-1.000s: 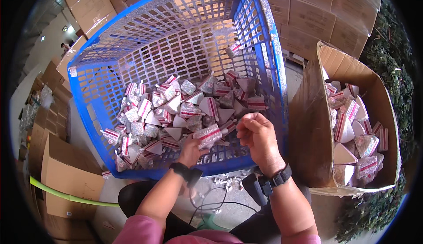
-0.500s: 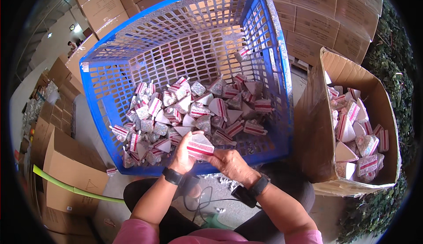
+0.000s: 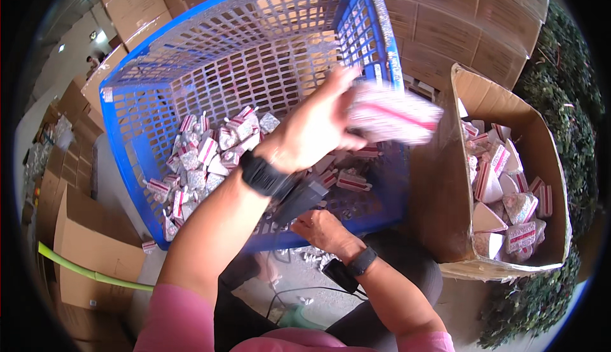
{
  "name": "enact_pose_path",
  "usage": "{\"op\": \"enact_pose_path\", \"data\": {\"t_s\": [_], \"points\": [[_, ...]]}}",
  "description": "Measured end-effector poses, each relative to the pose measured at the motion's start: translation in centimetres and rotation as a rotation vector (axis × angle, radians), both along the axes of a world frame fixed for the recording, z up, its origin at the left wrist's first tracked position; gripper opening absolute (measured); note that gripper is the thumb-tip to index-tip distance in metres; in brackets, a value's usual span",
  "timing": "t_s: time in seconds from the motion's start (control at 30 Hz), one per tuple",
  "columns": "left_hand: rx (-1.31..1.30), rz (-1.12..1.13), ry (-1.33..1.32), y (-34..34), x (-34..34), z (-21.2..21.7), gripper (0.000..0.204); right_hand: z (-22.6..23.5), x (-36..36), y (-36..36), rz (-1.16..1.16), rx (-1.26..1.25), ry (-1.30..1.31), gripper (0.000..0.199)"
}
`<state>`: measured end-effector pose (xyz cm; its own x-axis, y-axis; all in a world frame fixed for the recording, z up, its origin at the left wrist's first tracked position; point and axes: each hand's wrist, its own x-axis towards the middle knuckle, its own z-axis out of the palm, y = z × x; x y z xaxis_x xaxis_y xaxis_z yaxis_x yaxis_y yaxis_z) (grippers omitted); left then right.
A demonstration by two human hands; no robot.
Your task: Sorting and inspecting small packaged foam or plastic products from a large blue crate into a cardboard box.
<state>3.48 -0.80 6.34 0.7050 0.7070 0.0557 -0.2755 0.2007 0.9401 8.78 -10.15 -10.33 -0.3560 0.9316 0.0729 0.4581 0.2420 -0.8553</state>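
Left hand [image 3: 316, 123] holds a striped block [image 3: 393, 114] at the basket's [image 3: 137, 158] three o'clock. Right hand [image 3: 328, 230] is curled at five o'clock; can't tell if empty.

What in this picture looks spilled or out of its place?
Small white pieces lie scattered on the floor by the blue basket, as if spilled. One red-striped piece lies outside the basket's near left corner, while similar ones lie inside.
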Motion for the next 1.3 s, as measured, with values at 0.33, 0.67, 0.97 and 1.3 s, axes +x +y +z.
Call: {"op": "enact_pose_path", "data": {"t_s": [0.33,0.67,0.97,1.3], "points": [[0.387,0.395,1.178,13.3,-8.4,-16.1,0.051,1.7,-2.6,-1.9,0.096,0.256,-0.312,0.01],[0.459,0.376,1.665,14.9,-4.4,-22.6,0.068,2.1,-2.1,-2.8,0.179,0.094,-0.277,0.012],[0.057,0.55,0.763,11.2,-9.3,-20.8,0.051,1.9,-1.7,0.1,-0.228,-0.49,0.683,0.011],[-0.01,0.423,0.348,0.7,-11.8,-14.0,0.032,0.9,-1.5,1.0,-0.325,0.018,0.159,0.037]]}}
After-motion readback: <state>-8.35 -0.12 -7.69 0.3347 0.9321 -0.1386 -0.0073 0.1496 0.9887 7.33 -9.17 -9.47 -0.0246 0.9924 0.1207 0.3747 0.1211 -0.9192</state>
